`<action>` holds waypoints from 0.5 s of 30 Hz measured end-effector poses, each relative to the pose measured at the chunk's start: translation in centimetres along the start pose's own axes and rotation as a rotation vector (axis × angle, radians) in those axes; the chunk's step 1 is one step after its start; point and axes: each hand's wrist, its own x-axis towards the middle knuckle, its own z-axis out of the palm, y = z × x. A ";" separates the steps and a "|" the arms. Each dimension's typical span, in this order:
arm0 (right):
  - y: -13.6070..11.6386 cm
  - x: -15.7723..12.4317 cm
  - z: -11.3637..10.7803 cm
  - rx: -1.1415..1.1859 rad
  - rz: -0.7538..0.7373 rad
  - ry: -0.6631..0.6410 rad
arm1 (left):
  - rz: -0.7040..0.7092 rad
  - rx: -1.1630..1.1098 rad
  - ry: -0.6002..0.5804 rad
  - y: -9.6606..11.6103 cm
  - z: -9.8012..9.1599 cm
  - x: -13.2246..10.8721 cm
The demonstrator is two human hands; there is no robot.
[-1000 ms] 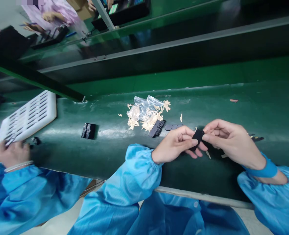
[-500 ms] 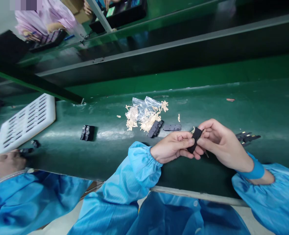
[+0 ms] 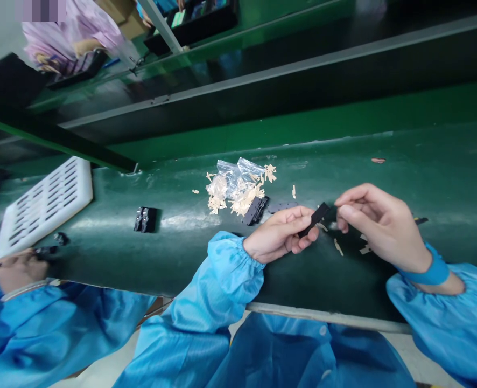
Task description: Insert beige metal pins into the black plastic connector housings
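A small black rectangular plastic part (image 3: 314, 220) is pinched between the thumb and fingers of my left hand (image 3: 281, 231), tilted up to the right. Just right of it is my right hand (image 3: 379, 223), with thumb and fingertips drawn together in a curl. The fingertips are slightly blurred, and whatever may be between them is too small to make out. Below the hands, a thin cream-coloured piece (image 3: 338, 247) lies on the green table. More cream pieces (image 3: 365, 249) lie partly under my right hand, and dark parts (image 3: 421, 220) show behind it.
Clear plastic bags (image 3: 232, 175) and a heap of cream pieces (image 3: 246, 200) lie mid-table, beside stacked black parts (image 3: 255, 210). Further left are another black part (image 3: 145, 220) and a white slotted tray (image 3: 48, 194). A co-worker's hand (image 3: 18, 272) works at the left edge.
My right hand has drawn back to the right from the black part. My left hand has turned the part and moved it slightly left and up. Cream pieces below now show.
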 end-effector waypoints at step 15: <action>0.5 -0.6 0.1 -0.261 -0.146 0.074 | -0.025 0.044 0.015 -0.2 0.2 0.0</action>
